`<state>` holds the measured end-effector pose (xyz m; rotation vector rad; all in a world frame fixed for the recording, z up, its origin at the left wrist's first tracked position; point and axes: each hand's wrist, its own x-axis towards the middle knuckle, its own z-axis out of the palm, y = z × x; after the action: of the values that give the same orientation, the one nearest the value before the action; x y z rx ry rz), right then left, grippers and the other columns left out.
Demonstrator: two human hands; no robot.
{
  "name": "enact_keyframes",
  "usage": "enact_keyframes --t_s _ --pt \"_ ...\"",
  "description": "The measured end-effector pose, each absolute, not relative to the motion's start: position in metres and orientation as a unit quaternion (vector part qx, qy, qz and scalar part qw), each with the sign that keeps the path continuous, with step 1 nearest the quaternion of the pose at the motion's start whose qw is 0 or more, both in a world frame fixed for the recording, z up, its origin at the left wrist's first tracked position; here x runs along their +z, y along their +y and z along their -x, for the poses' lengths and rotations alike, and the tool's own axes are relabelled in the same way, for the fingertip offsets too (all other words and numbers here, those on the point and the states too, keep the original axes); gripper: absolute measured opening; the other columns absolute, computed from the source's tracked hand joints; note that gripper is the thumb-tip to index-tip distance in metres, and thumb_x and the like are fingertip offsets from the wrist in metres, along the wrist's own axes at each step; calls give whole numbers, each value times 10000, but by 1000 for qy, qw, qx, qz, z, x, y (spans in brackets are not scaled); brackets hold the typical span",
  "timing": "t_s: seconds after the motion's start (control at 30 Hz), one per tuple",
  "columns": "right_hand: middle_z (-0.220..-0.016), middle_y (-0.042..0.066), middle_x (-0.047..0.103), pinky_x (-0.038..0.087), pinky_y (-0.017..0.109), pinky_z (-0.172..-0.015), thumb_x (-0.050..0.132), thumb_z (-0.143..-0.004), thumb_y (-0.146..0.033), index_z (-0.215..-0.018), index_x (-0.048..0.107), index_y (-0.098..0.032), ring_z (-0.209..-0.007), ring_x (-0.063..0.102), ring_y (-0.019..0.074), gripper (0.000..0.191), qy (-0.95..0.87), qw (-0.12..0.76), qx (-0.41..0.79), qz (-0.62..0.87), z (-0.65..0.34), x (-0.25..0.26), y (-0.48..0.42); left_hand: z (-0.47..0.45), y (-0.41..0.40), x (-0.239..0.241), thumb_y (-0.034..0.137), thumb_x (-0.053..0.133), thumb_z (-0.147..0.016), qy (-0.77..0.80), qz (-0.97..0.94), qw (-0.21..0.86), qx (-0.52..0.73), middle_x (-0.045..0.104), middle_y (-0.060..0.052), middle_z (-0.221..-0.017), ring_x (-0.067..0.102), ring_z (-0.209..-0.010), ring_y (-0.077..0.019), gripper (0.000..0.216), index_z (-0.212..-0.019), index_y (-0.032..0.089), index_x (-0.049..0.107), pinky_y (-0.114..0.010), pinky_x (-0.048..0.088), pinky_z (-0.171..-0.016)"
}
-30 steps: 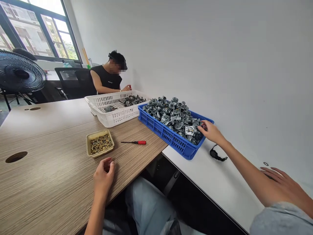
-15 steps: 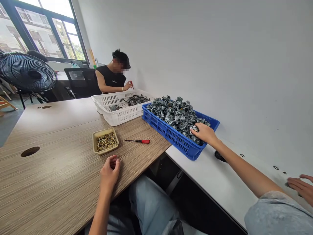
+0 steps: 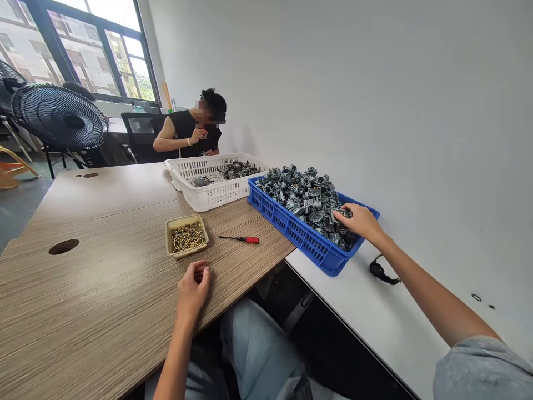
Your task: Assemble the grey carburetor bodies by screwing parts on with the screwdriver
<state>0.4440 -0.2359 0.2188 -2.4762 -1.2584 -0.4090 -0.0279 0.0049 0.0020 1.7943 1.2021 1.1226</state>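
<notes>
My right hand (image 3: 358, 220) reaches over the blue crate (image 3: 287, 225), its thumb and fingers closed on a grey cast-metal part (image 3: 341, 213) that looks like a carburetor body. Under and beside it lies a heap of similar metal castings (image 3: 306, 191), piled above the rim. On the wooden table, my left hand (image 3: 194, 284) rests with loosely curled fingers, the thumb apart from them and nothing visible inside. Just beyond it stands a small tub (image 3: 170, 244) of brass-coloured screws (image 3: 188, 237). To the right of the tub lies a screwdriver (image 3: 251, 240) with a red handle.
A white crate (image 3: 199, 199) with dark metal assemblies stands beside the blue one. Behind it sits a co-worker (image 3: 189, 136). A black object like a wristwatch (image 3: 381, 272) and a small ring (image 3: 476, 298) lie on the white surface. Fans (image 3: 62, 116) stand far left.
My right hand has lifted slightly with the part in its fingers. The view has shifted a little. Another person's hand at the right edge is gone, and the co-worker's hand has moved toward their chest.
</notes>
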Motion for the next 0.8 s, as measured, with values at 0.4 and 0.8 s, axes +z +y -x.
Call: enact_keyframes --t_s 0.4,0.8 --pt "-758 35 677 545 271 -443 686 -870 -761 -912 782 -188 -598 583 160 583 -531 387 265 706 -314 198 -148 27 0 1 534 576 -918 446 -687 346 457 786 -82 -887 735 -781 -243 388 -1087 209 705 -382 596 -789" --pt "-1119 77 753 551 393 -980 692 -975 -452 -1081 668 -244 -1057 704 261 235 -694 396 150 583 -154 61 -53 31 -10 7 491 437 -1091 459 -654 321 509 785 -141 -1096 735 -1032 -271 383 -1096 204 692 -408 543 -957"
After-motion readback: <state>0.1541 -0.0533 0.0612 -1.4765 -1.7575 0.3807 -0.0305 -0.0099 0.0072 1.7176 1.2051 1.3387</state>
